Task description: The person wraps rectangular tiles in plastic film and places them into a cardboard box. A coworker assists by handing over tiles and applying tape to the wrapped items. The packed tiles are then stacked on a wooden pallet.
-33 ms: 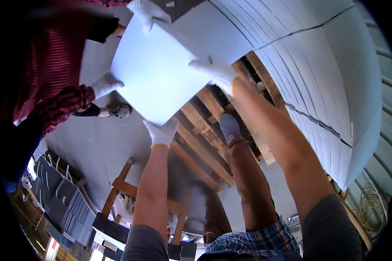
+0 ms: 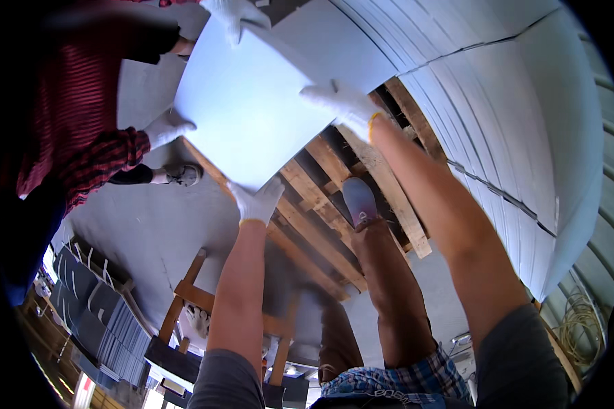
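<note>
A large white panel (image 2: pixel 245 109) is held by its edges between me and a co-worker. My left hand (image 2: pixel 256 203), in a white glove, grips the panel's near corner. Along its right edge my gloved right hand (image 2: pixel 344 105) is closed, fingers over the upper face; what lies under the panel is hidden. The co-worker's gloved hands hold the opposite side, one hand (image 2: pixel 233 15) at the far corner and the other hand (image 2: pixel 165 128) at the left corner. Beneath the panel is a wooden pallet (image 2: pixel 314 211), with another white sheet (image 2: pixel 334 44) behind.
A tall stack of white panels (image 2: pixel 450 88) rises on the right. My foot (image 2: pixel 359 200) is over the pallet slats. A wooden frame (image 2: pixel 194 293) stands at lower left, near grey stacked pieces (image 2: pixel 119 347). Coiled cord (image 2: pixel 580 327) lies at lower right. The co-worker's shoe (image 2: pixel 184 175) is on the floor.
The panel and both my hands have shifted slightly to the right. More of a pallet slat now shows along the panel's left side. All the grips look the same.
</note>
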Demonstrator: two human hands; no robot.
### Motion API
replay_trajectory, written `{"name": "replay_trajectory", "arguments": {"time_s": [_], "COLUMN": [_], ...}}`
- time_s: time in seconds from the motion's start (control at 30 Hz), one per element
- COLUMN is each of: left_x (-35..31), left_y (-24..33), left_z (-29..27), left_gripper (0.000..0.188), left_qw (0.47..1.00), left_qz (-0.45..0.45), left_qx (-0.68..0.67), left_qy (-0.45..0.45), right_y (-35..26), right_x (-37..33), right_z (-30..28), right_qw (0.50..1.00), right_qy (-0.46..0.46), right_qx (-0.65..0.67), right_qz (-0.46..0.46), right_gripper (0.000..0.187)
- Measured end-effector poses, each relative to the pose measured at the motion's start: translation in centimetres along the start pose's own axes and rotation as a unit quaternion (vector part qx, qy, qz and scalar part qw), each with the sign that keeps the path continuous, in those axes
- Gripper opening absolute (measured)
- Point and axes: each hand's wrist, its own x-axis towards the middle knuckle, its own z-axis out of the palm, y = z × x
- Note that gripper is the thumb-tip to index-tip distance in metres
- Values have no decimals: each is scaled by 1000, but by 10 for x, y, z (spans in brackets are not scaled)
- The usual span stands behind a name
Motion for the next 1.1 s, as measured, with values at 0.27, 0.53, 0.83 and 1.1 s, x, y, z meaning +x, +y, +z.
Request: {"name": "replay_trajectory", "arguments": {"time_s": [0.27,0.53,0.83,1.1], "left_x": [76,54,87,74], "left_y": [-67,-62,-8,-14], "left_z": [50,81,90,117], "left_gripper": [107,88,71,61], "left_qw": [999,973,939,923], "left_qz": [-41,125,102,101], "left_qx": [17,190,306,349], "left_qy": [20,42,-121,-129], "right_y": [67,132,139,113], "right_x": [58,48,68,70], "right_z": [-102,-81,-38,-47], "right_qw": [997,944,912,858], "right_qy": [44,295,392,426], "right_qx": [-59,-146,109,288], "right_qz": [34,-28,-41,3], "right_gripper": [94,85,82,68]}}
